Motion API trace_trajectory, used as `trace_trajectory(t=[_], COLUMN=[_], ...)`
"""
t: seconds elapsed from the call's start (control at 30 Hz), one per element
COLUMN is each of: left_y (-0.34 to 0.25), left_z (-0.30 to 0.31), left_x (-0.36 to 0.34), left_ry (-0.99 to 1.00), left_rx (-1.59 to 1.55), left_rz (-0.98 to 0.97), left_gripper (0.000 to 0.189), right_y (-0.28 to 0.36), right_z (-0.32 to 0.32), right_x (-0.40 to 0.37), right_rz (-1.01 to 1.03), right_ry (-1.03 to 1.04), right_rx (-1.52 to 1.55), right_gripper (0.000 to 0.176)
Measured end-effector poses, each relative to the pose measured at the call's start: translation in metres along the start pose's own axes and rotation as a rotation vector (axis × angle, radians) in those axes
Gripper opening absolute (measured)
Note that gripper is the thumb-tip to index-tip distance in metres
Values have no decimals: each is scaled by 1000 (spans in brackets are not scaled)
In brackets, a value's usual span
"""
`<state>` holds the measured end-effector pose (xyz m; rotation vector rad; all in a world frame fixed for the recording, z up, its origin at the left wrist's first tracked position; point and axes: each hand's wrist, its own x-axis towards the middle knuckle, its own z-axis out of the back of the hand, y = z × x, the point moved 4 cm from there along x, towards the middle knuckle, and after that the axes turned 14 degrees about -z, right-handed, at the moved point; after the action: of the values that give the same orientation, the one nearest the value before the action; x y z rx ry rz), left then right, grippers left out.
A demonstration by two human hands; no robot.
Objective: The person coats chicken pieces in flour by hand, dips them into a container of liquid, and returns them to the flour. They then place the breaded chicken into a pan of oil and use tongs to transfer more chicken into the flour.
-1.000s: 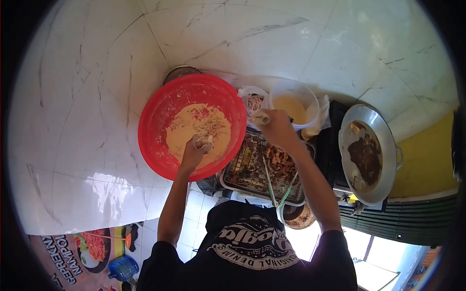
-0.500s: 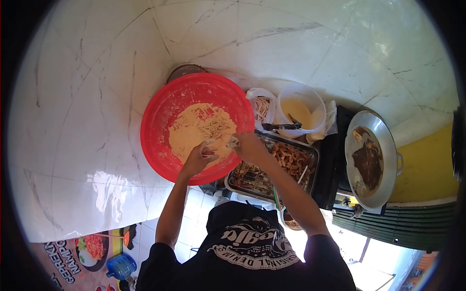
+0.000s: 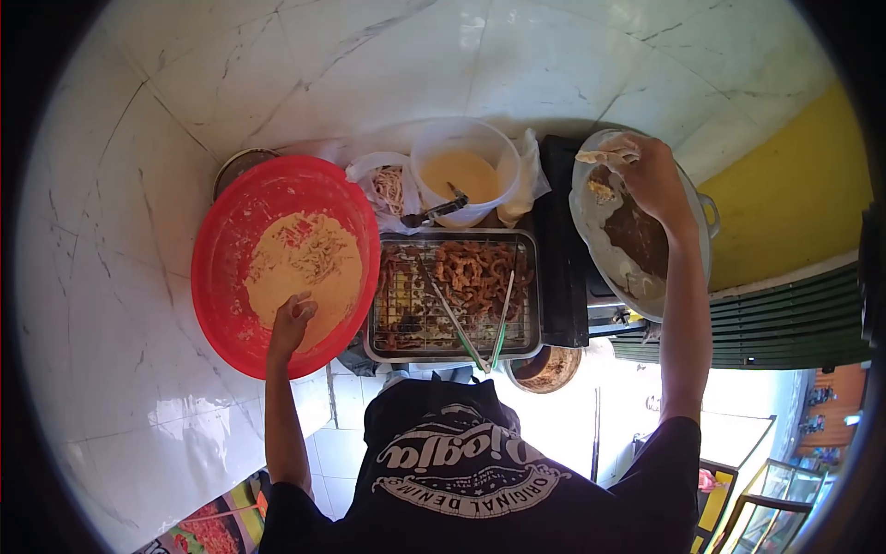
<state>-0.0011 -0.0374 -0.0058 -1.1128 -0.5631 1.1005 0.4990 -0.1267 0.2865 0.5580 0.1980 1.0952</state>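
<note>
My left hand [image 3: 290, 325] is over the near part of the red basin [image 3: 217, 319], its fingers curled together; whether anything is in them is hidden. Pale flour [image 3: 323, 268] with some coated strips lies in the basin. Across on the right, my right hand [image 3: 651, 175] is above the wok [image 3: 591, 226], its floury fingers pinched on a small pale coated piece [image 3: 595, 157]. Dark oil [image 3: 635, 231] and a golden fried bit [image 3: 600, 191] show in the wok.
Between them, a rack tray [image 3: 397, 353] holds browned pieces [image 3: 471, 272] and green-handled tongs [image 3: 484, 362]. Behind it stand a tub of yellowish liquid [image 3: 457, 175], with black tongs [image 3: 434, 212], and a bag of pale strips [image 3: 388, 185]. A round pan [image 3: 551, 369] is near my torso.
My right hand has moved from the basin to above the wok. My left hand has stayed at the basin, its fingers now more curled. The view has shifted right.
</note>
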Motion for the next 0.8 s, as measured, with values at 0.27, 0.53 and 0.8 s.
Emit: trace_trajectory(t=[0.27, 0.53, 0.8], left_y=[-1, 4, 30], left_z=[-12, -16, 0], left_x=[3, -2, 5], left_ry=[-17, 43, -23], left_rx=[4, 99, 75], left_rz=[40, 1, -27], left_gripper=[39, 42, 46], right_y=[-164, -153, 20], right_z=[-40, -19, 4], right_x=[-8, -4, 13], right_rz=[-128, -255, 62], right_ry=[48, -95, -282], right_rx=[-409, -632, -307], right_gripper=[20, 20, 19])
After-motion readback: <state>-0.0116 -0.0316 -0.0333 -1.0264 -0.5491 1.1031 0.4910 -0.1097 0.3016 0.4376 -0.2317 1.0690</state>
